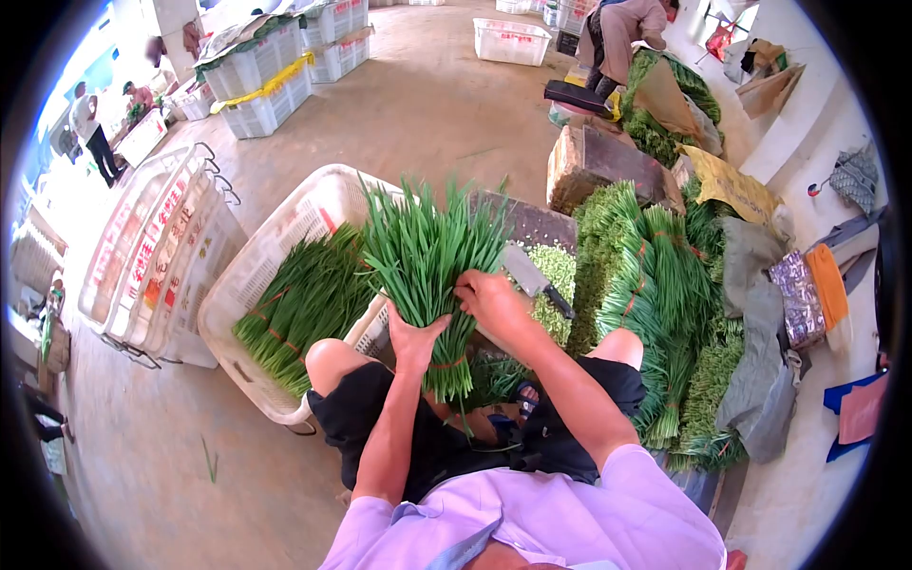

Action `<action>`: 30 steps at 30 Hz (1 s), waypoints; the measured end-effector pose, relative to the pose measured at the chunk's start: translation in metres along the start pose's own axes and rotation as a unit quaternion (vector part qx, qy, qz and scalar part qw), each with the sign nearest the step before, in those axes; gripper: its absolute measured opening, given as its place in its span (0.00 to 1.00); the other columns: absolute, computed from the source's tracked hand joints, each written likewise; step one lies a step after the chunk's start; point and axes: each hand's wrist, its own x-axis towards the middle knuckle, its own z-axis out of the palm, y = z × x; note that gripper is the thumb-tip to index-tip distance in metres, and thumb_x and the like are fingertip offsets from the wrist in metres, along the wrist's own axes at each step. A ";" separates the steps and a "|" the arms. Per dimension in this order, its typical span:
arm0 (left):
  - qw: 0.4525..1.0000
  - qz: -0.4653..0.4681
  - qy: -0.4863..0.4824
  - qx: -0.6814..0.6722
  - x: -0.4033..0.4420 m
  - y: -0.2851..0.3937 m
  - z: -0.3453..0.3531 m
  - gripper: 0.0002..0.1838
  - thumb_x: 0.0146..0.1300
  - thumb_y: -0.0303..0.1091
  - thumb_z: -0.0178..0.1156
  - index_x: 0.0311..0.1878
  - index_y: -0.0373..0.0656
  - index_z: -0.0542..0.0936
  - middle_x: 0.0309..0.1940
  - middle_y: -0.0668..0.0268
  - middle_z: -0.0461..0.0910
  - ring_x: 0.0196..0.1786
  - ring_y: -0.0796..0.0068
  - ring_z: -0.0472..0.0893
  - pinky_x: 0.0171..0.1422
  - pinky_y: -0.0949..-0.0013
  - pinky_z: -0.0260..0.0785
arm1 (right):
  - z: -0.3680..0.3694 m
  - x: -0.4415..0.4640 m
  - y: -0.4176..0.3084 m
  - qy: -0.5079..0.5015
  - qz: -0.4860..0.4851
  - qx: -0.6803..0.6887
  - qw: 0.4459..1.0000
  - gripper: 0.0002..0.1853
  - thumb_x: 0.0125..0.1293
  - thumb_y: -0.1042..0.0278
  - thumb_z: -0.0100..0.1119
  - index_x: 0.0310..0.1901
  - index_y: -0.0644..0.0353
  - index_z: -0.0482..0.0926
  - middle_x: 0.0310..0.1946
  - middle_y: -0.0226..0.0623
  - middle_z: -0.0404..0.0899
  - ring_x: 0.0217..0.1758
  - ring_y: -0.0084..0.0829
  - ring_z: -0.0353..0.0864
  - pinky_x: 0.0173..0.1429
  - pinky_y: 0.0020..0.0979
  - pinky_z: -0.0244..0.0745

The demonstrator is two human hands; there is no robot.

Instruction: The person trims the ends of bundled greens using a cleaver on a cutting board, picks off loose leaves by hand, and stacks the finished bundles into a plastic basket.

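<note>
A thick bunch of long green leaves [427,252] stands upright between my hands, with a tie near its lower end. My left hand [413,337] is wrapped round the bunch from the left. At the bunch's right side my right hand [486,296] has its fingers pinched together; what they hold is too small to name. A cleaver [524,271] with a dark handle lies just right of my right hand, over pale cut pieces [554,261]. To the left, a white basket [220,290] holds tied green bunches [304,304].
Stacked white crates [157,256] stand at the left. Piled green bunches [665,285] lie at the right beside a grey cloth [760,351]. A wooden block [608,166] is ahead. A seated person [622,38] is at the top right; other people are far left.
</note>
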 end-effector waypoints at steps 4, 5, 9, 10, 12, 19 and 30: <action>1.000 0.002 -0.003 -0.016 -0.001 -0.001 0.001 0.43 0.42 0.17 0.76 0.64 0.39 0.67 0.51 0.64 0.79 0.52 0.69 0.80 0.61 0.65 0.73 | -0.007 0.000 0.001 -0.003 0.131 0.394 0.910 0.05 0.70 0.74 0.62 0.41 0.68 0.79 0.29 0.35 0.83 0.30 0.25 0.85 0.36 0.26 0.83; 1.000 0.002 -0.005 -0.014 -0.002 0.000 0.002 0.43 0.42 0.17 0.76 0.64 0.39 0.67 0.51 0.64 0.79 0.52 0.69 0.80 0.61 0.65 0.73 | -0.011 0.000 0.001 0.038 0.109 0.494 0.862 0.05 0.72 0.74 0.61 0.43 0.67 0.79 0.29 0.31 0.82 0.29 0.22 0.84 0.35 0.24 0.83; 1.000 0.020 0.000 0.005 -0.001 -0.003 0.003 0.42 0.43 0.19 0.77 0.63 0.40 0.68 0.51 0.64 0.80 0.51 0.69 0.80 0.60 0.65 0.74 | -0.033 -0.010 -0.015 -0.206 0.103 0.460 0.857 0.08 0.70 0.71 0.64 0.47 0.64 0.79 0.29 0.31 0.82 0.26 0.21 0.82 0.31 0.24 0.82; 1.000 0.009 -0.008 -0.003 0.000 -0.011 0.000 0.41 0.43 0.19 0.77 0.63 0.40 0.68 0.52 0.64 0.80 0.52 0.69 0.80 0.60 0.65 0.73 | -0.048 -0.011 -0.031 -0.377 0.118 0.339 0.854 0.08 0.70 0.70 0.65 0.47 0.62 0.80 0.28 0.31 0.81 0.25 0.20 0.81 0.30 0.23 0.80; 0.998 -0.006 -0.011 -0.058 0.002 -0.016 0.002 0.41 0.43 0.22 0.78 0.63 0.39 0.68 0.52 0.63 0.80 0.52 0.68 0.80 0.61 0.65 0.73 | -0.042 -0.006 -0.036 -0.260 0.107 0.344 0.896 0.07 0.70 0.70 0.65 0.46 0.63 0.81 0.27 0.30 0.81 0.24 0.20 0.80 0.29 0.23 0.79; 0.994 0.015 0.006 0.109 -0.003 -0.008 -0.001 0.45 0.40 0.27 0.81 0.63 0.37 0.68 0.53 0.58 0.79 0.55 0.61 0.79 0.64 0.60 0.71 | -0.040 0.021 -0.051 0.081 -0.035 0.184 0.979 0.09 0.69 0.70 0.65 0.44 0.67 0.83 0.33 0.35 0.80 0.28 0.24 0.81 0.32 0.27 0.77; 0.992 0.016 0.004 0.121 -0.005 0.002 0.001 0.44 0.40 0.26 0.81 0.63 0.35 0.68 0.53 0.57 0.79 0.55 0.62 0.79 0.64 0.61 0.70 | -0.061 0.043 -0.029 0.031 -0.010 0.358 0.933 0.05 0.73 0.68 0.62 0.38 0.58 0.82 0.25 0.23 0.77 0.22 0.14 0.74 0.26 0.21 0.71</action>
